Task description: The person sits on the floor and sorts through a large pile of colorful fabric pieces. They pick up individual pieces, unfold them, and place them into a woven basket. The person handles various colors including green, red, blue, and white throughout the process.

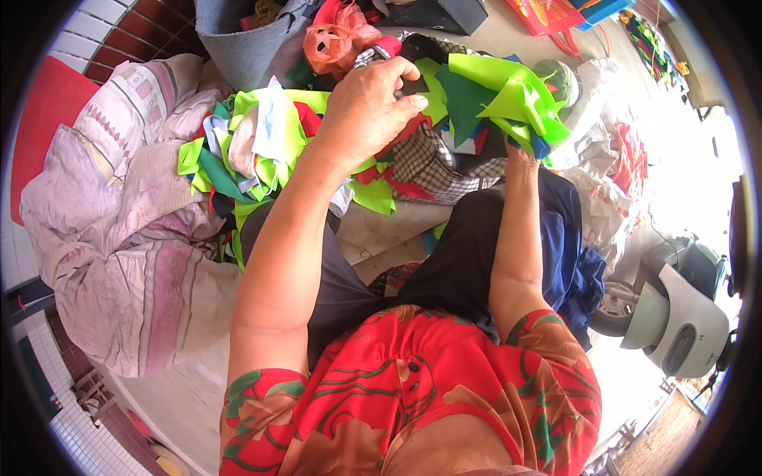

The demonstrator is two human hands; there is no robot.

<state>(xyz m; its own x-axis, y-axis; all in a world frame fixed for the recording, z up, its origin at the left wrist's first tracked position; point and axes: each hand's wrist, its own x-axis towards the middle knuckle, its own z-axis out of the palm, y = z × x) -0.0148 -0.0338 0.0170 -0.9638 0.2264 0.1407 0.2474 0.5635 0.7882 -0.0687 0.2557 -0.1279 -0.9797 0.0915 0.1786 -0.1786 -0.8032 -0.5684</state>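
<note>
My left hand is raised over a heap of cloth scraps, its thumb held apart from the bent fingers and nothing visible between them. Bright green cloth scraps, with a darker green scrap among them, are bunched in my right hand. The scraps hide most of its fingers. Below and between the hands lies a black-and-white checked cloth. To the left, a pile of mixed cloth scraps in bright green, white, red and dark green spreads out near my left forearm.
A large patterned sheet bundle fills the left side. Behind the heap stand a grey bucket-like container and a red plastic bag. White plastic sacks lie to the right, with a grey-and-white appliance nearer me.
</note>
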